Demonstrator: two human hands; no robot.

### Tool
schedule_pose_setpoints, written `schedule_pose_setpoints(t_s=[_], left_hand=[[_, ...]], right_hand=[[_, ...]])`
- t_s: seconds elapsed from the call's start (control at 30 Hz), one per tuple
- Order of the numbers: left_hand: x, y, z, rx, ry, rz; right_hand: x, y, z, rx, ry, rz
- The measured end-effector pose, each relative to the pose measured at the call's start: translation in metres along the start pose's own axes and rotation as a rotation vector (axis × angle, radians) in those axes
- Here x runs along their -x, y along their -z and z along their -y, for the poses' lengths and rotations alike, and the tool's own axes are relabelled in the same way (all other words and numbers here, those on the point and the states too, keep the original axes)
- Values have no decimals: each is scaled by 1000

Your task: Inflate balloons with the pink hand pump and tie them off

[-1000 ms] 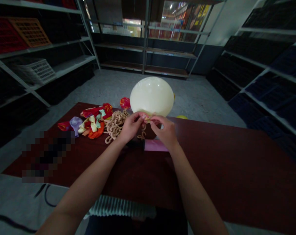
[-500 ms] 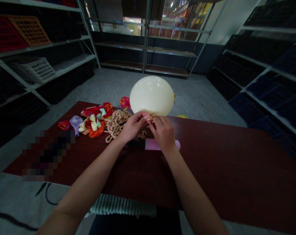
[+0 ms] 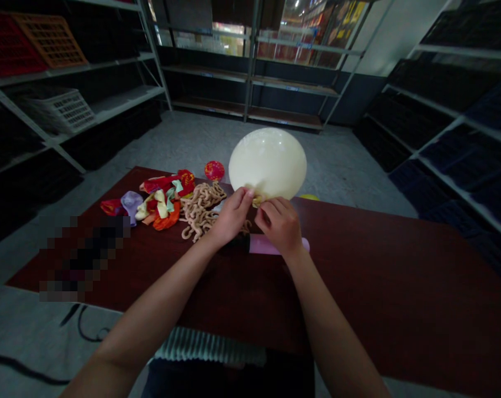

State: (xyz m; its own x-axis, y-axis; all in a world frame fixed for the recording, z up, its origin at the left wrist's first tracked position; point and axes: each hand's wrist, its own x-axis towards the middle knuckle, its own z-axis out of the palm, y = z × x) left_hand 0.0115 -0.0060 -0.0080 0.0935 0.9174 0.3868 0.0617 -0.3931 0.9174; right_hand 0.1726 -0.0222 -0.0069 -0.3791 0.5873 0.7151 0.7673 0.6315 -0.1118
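A large, pale cream inflated balloon (image 3: pixel 268 162) hangs beyond the table's far edge, its neck toward me. My left hand (image 3: pixel 235 211) pinches the balloon's neck between thumb and fingers. Close beside it, my right hand (image 3: pixel 281 223) has its fingers curled at the yellowish neck end; a rubber tip shows between the hands, too small to make out fully. Beneath the hands lies a pink balloon pump (image 3: pixel 265 244) with a black end, partly covered by my right hand. Left of my left hand is a heap of beige curled strands (image 3: pixel 201 207).
Several deflated balloons (image 3: pixel 163 205) in red, orange, cream and purple lie on the left of the dark red table (image 3: pixel 383 276). Beyond the far edge is a red patterned balloon (image 3: pixel 214 171). Shelves with crates (image 3: pixel 70 110) stand around.
The cream balloon has shifted slightly right in view and tilted. My hands have drawn a little apart at its neck, the right one moving slightly right and down.
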Motion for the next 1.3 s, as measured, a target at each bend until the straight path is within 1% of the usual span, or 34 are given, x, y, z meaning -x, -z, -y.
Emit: schedule_pose_setpoints(t_s=[0.13,0.27,0.33,0.43,0.53,0.63,0.7,0.73,0.8,0.9,1.0,1.07,1.13,1.2,1.23,1.3], left_hand=[[-3,3,-2,48,47,40],[-8,11,-7,174,76,156],[-9,17,-10,184,67,225],[-9,25,-13,103,8,300],[-7,30,-15,-61,-98,291],[-5,31,-17,-236,-255,222],[-4,31,-18,-296,-337,162],[-4,30,-19,-304,-357,137],[-4,29,-22,-286,-349,117],[-2,26,-25,-212,-298,132],[-1,23,-25,-80,-251,150],[-1,20,-24,26,-194,160],[-2,19,-22,110,-146,162],[-3,19,-21,166,-135,167],[-4,19,-21,179,-136,176],[-4,21,-22,170,-133,203]], right_hand=[[1,0,-2,-34,0,-5],[0,2,-6,-93,-57,-38],[0,4,-9,-132,-108,-69],[0,6,-12,-190,-183,-103],[0,7,-12,-245,-234,-131],[-1,7,-11,-291,-278,-143],[-2,7,-9,-309,-321,-136],[-3,7,-8,-318,-337,-134],[-4,7,-5,-344,-355,-139],[-4,8,0,-385,-371,-147],[-3,8,2,-415,-365,-161],[-2,9,2,-432,-352,-170],[-2,9,1,-436,-333,-128],[-2,8,0,-429,-309,-43],[-2,8,0,-426,-296,-6],[-2,6,-2,-421,-285,28]])
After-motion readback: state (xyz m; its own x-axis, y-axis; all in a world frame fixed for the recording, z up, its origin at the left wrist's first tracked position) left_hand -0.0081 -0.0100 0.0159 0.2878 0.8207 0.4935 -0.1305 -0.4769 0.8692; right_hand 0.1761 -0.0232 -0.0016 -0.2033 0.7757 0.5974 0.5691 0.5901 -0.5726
